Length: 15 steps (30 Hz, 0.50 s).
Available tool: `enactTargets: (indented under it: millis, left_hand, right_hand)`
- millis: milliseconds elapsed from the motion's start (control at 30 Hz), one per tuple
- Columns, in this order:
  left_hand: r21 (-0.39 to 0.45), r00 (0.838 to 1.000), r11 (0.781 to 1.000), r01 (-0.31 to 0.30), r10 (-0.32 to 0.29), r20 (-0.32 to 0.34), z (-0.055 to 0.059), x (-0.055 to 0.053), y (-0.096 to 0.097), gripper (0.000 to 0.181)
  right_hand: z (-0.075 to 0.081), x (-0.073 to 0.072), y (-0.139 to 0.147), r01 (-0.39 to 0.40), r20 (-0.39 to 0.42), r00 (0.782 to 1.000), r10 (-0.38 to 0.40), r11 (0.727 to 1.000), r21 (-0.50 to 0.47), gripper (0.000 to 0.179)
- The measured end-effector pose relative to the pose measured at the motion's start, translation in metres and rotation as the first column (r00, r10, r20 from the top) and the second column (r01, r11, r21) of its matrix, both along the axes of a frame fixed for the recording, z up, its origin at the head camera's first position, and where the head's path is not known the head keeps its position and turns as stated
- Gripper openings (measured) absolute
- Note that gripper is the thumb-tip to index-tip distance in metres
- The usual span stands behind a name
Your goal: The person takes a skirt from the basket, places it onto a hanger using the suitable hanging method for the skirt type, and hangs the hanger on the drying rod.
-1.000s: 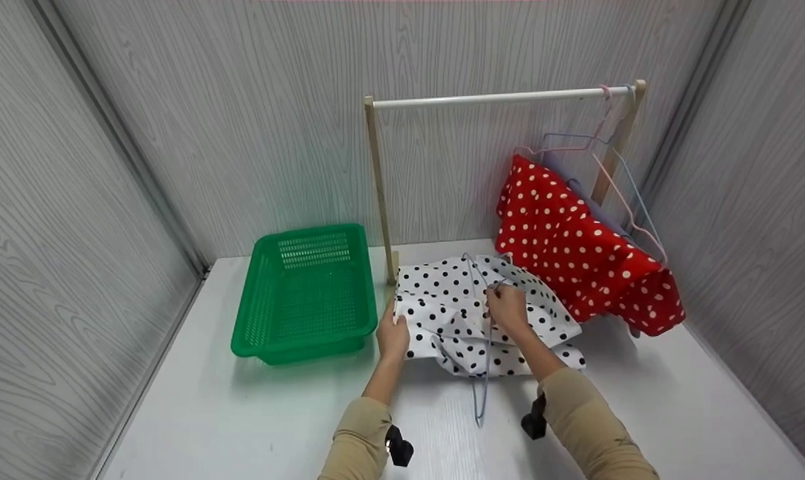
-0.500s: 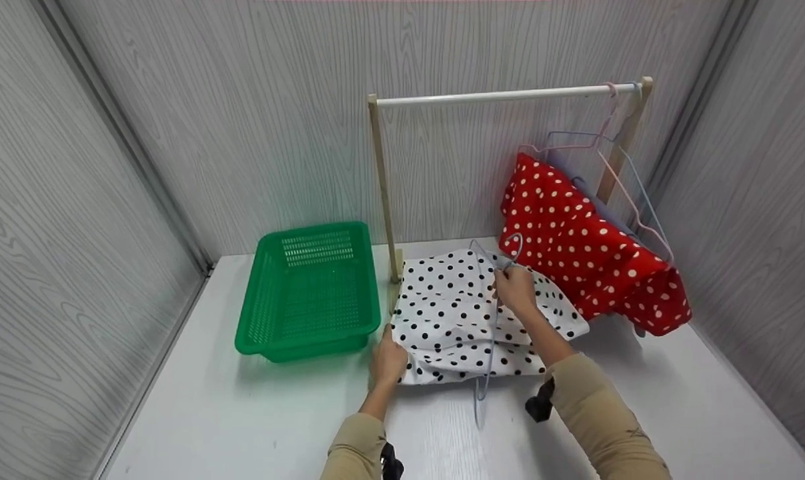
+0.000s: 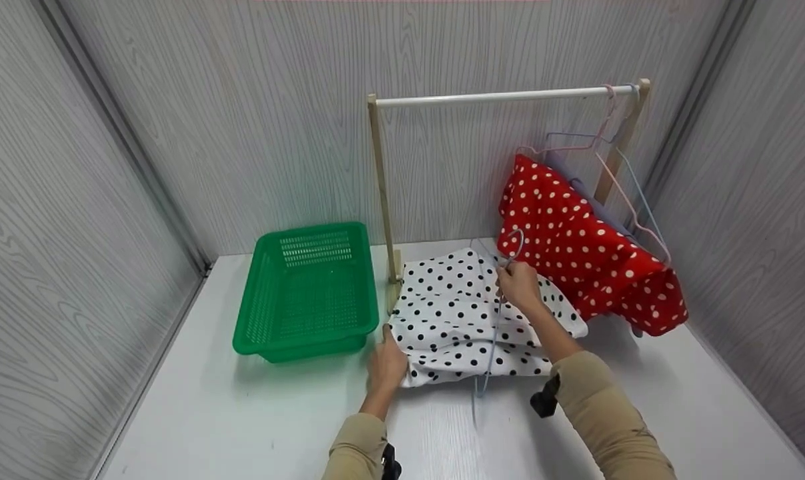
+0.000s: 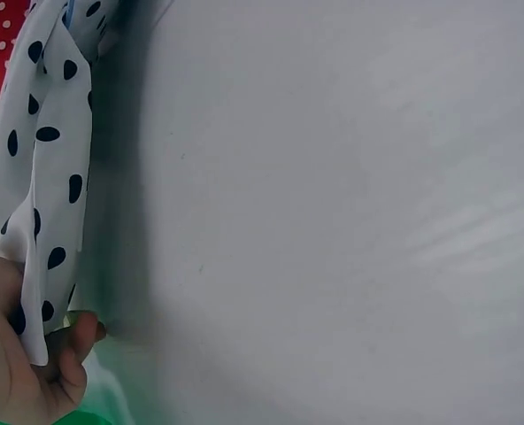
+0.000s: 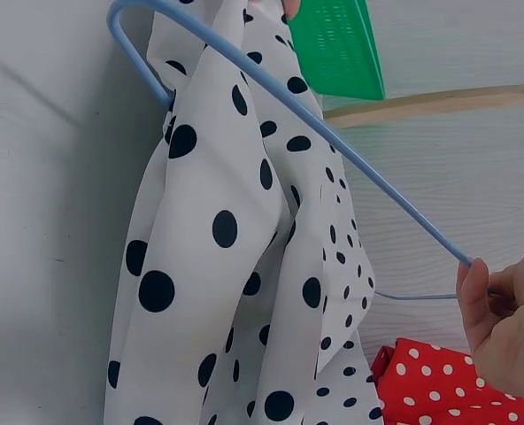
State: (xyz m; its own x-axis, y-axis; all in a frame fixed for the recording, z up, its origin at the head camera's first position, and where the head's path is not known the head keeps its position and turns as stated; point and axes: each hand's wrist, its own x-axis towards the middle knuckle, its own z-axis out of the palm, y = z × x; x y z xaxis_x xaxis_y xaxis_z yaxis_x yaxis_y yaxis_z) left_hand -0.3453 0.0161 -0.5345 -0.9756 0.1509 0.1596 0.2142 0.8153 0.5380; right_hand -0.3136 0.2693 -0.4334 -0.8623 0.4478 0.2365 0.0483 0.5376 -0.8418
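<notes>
A white cloth with black dots (image 3: 435, 320) lies loosely folded above the table, at the foot of the rack. My left hand (image 3: 387, 365) grips its near left corner; in the left wrist view the cloth edge (image 4: 57, 257) passes between thumb and fingers. With my right hand (image 3: 521, 288) I pinch a light blue wire hanger (image 3: 493, 347) close to its hook, which points up and away. One end of the hanger sticks out past the cloth's near edge. In the right wrist view, the hanger (image 5: 333, 137) slants across the cloth, and a deep fold shows beneath.
On the left stands a green plastic basket (image 3: 309, 340). A rack with a white rail (image 3: 482, 99) and wooden posts is behind the cloth. At its right end a red white-dotted cloth (image 3: 562, 247) hangs on a pink hanger (image 3: 617, 177), with a bluish cloth behind.
My right hand has moved slightly away from me with the hanger, whose hook now shows clearly. My left hand has come nearer, drawing the cloth's corner flatter. Little differs over the last half second.
</notes>
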Motion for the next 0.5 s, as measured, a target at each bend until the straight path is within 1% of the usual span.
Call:
enactTargets:
  millis: [67, 100, 167, 200, 233, 267, 300, 333, 367, 433, 467, 500]
  left_hand:
    - [-0.032, 1.0, 0.999, 0.012, -0.011, 0.018, 0.001, 0.002, 0.0, 0.06]
    - [-0.068, 1.0, 0.997, 0.023, -0.022, 0.011, 0.002, 0.004, 0.0, 0.06]
    - [-0.158, 0.997, 0.986, 0.05, -0.057, -0.044, 0.006, 0.008, 0.001, 0.055]
    - [-0.198, 0.993, 0.978, 0.066, -0.084, -0.084, 0.009, 0.01, 0.001, 0.05]
    - [-0.233, 0.983, 0.969, 0.081, -0.116, -0.143, 0.013, 0.012, 0.001, 0.042]
    - [-0.264, 0.964, 0.96, 0.097, -0.157, -0.217, 0.017, 0.014, 0.001, 0.032]
    - [-0.292, 0.935, 0.951, 0.107, -0.196, -0.295, 0.022, 0.016, 0.001, 0.021]
    - [-0.3, 0.901, 0.946, 0.124, -0.233, -0.365, 0.027, 0.018, 0.0, 0.012]
    - [-0.298, 0.865, 0.943, 0.148, -0.27, -0.423, 0.032, 0.019, -0.001, 0.007]
    - [-0.289, 0.789, 0.938, 0.19, -0.321, -0.524, 0.044, 0.021, -0.005, 0.009]
    - [-0.282, 0.756, 0.938, 0.203, -0.333, -0.563, 0.05, 0.021, -0.007, 0.009]
    - [-0.271, 0.735, 0.939, 0.21, -0.334, -0.59, 0.056, 0.02, -0.01, 0.008]
  right_hand:
    - [-0.002, 0.0, 0.0, 0.0, -0.003, 1.0, 0.0, 1.0, 0.002, 0.026]
    - [-0.004, 0.0, 0.0, 0.002, -0.004, 1.0, -0.002, 1.0, 0.009, 0.026]
    - [-0.006, 0.001, 0.0, 0.004, 0.003, 1.0, -0.005, 1.0, 0.03, 0.025]
    - [-0.007, 0.001, 0.0, 0.006, 0.006, 1.0, -0.006, 0.999, 0.041, 0.025]
    - [-0.009, 0.001, 0.0, 0.005, 0.009, 1.0, -0.005, 0.999, 0.05, 0.025]
    - [-0.01, 0.001, 0.0, 0.007, 0.012, 1.0, -0.007, 0.998, 0.056, 0.025]
    - [-0.01, 0.002, 0.001, 0.008, 0.016, 1.0, -0.009, 0.998, 0.061, 0.024]
    - [-0.01, 0.002, 0.001, 0.003, 0.018, 1.0, -0.004, 0.998, 0.057, 0.024]
    - [-0.011, 0.002, 0.0, -0.003, 0.017, 1.0, 0.002, 0.999, 0.045, 0.024]
    - [-0.012, 0.002, 0.0, -0.021, 0.025, 0.999, 0.021, 1.0, 0.017, 0.026]
    - [-0.012, 0.003, -0.001, -0.033, 0.035, 0.999, 0.033, 0.999, 0.002, 0.029]
    - [-0.012, 0.003, -0.002, -0.043, 0.043, 0.998, 0.044, 0.999, -0.016, 0.032]
